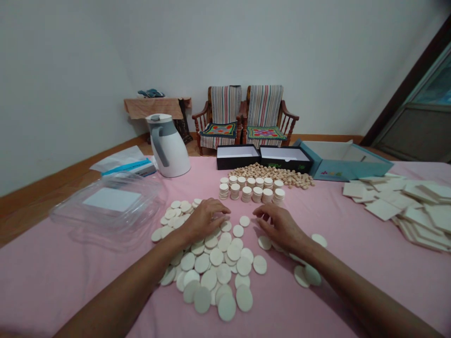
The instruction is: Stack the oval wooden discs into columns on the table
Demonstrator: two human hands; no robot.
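Since your left hand [204, 220] lies palm down with its fingers loosely spread, it shows no grip, and its fingertips rest on the heap of pale round discs [211, 263] beneath it. Your right hand [282, 227] arches open and empty just right of that heap, near a few loose discs [312, 274]. This light, flat contact suits such thin pieces. Stacked discs [252, 190] stand ahead of both hands.

Can't actually read anything here, tbh: the little green print on the black box [275, 165] and the blue-edged label on the paper packet [128, 167] are way too blurry.
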